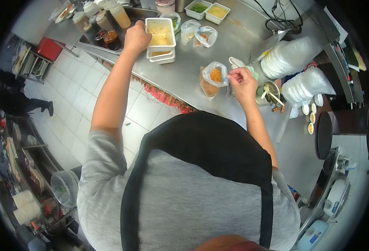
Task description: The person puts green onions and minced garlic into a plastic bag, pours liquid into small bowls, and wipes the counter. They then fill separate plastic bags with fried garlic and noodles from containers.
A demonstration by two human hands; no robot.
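Note:
My left hand [137, 38] grips the left side of a white rectangular container [173, 35] with pale yellow contents in it. Directly below, overlapped by it in this view, is a second white container [164, 60]. On the other side, my right hand [243, 85] pinches the rim of a clear plastic bag [220, 66]. Orange crumbs show inside the bag, which stands upright on the steel counter [182, 77]. Right beside my right hand is a metal pot [272, 88] with light-coloured utensil handles in it.
Sauce bottles [119, 16] crowd a tray at the back left. Two small tied bags [205, 36] lie mid-counter, behind them tubs of chopped greens [199, 8] and yellow bits [218, 11]. Stacked plastic-wrapped lids [291, 56] stand at right. Another person [21, 98] is at far left.

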